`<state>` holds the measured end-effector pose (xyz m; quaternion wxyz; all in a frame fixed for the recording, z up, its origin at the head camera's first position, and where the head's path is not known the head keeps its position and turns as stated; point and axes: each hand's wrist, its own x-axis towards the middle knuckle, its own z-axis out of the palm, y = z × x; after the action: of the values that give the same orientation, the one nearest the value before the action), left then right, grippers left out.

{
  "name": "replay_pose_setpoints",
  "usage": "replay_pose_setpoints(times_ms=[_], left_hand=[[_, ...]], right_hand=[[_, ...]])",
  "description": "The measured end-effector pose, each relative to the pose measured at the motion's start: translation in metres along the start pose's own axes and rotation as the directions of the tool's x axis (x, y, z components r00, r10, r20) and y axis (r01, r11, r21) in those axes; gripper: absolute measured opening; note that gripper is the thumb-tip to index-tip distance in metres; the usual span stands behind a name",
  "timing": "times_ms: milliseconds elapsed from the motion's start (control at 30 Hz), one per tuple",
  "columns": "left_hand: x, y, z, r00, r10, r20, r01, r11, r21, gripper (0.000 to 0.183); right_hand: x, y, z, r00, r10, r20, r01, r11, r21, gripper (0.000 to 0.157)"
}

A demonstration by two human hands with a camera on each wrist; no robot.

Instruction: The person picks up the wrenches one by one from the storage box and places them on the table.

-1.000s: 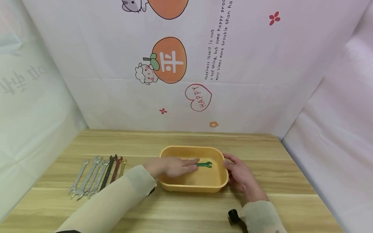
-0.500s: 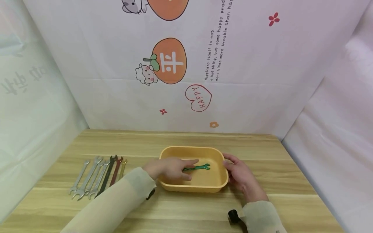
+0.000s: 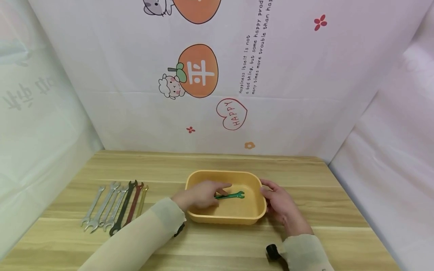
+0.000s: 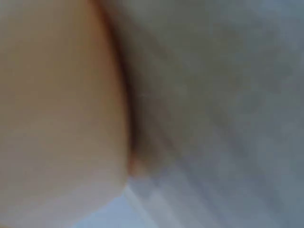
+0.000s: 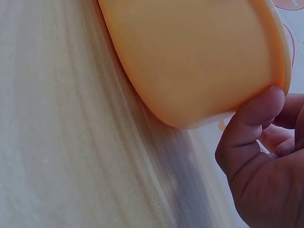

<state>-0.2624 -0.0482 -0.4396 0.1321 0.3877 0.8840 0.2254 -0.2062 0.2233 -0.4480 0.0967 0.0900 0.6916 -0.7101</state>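
A green open-end wrench (image 3: 235,195) lies in the yellow plastic bin (image 3: 225,219), its open jaw toward the right. Over its left end is my left hand (image 3: 202,194), index finger extended and the thumb and another finger pinching the shank; the covered end is hidden. My right hand (image 3: 282,203) grips the bin's right end from outside. In the right wrist view, the thumb (image 5: 259,111) presses near the rim of the bin (image 5: 190,57) and the other fingers sit behind. The left wrist view is blurred, mostly skin.
Several silver wrenches (image 3: 108,205) lie side by side on the wooden table (image 3: 217,244) at the left. Beside them are a black wrench (image 3: 124,207), a red wrench (image 3: 136,201) and a gold wrench (image 3: 142,201). A printed white cloth (image 3: 288,113) stands behind the table.
My left hand has gone from lying flat over the green wrench to curled fingers at its left end. The wrench has shifted slightly and shows more of its shank. My right hand stays put.
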Motion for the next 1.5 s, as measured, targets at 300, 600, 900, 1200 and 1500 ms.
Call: replay_pose_setpoints(times_ms=[300, 600, 900, 1200, 1500], left_hand=[[0.002, 0.000, 0.003, 0.999, 0.004, -0.048, -0.002, 0.999, 0.048, 0.058], [0.004, 0.002, 0.007, 0.996, 0.080, -0.044, -0.067, 0.966, 0.249, 0.042], [0.003, 0.003, 0.009, 0.994, 0.091, -0.053, -0.067, 0.934, 0.351, 0.043], [0.006, 0.004, 0.004, 0.995, -0.019, -0.099, 0.040, 0.975, 0.219, 0.054], [0.002, 0.005, -0.013, 0.963, -0.199, -0.180, 0.139, 0.945, -0.298, 0.053]], right_hand=[[0.000, 0.000, 0.001, 1.000, 0.001, 0.000, -0.001, 1.000, 0.000, 0.042], [0.000, 0.001, 0.000, 1.000, 0.006, -0.013, -0.006, 1.000, 0.005, 0.042], [-0.001, 0.001, 0.000, 1.000, 0.000, -0.009, 0.000, 1.000, 0.006, 0.042], [0.000, 0.001, 0.000, 1.000, -0.006, -0.011, 0.006, 1.000, -0.003, 0.042], [0.001, 0.001, -0.001, 1.000, -0.023, 0.002, 0.023, 1.000, 0.002, 0.043]])
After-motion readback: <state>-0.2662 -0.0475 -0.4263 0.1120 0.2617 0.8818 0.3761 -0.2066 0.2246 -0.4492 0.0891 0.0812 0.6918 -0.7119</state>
